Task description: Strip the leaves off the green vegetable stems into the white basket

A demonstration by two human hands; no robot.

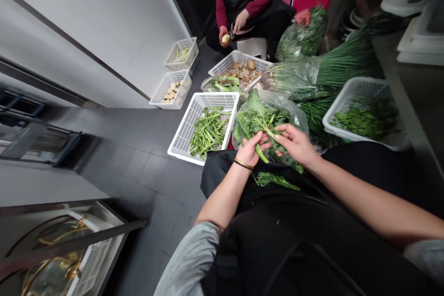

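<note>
Black apron fabric (312, 240) fills the lower centre of the frame, with one loose green sprig (275, 179) lying on it. Just above, at centre, the left hand (251, 148) is closed around the stalks of a leafy green bunch (258, 120); a bangle circles its wrist. Right hand (294, 141), fingers curled, pinches the same stalks from the right side, touching the left hand. Behind the bunch sits a clear plastic bag (294, 111) of greens. Left of centre, a white basket (183, 136) holds trimmed green stems. At right, another white basket (347, 97) contains greens, beside long chives (347, 60). Top centre: a second person's hands (232, 30) hold a small pale vegetable above a basket of peelings (225, 62).
</note>
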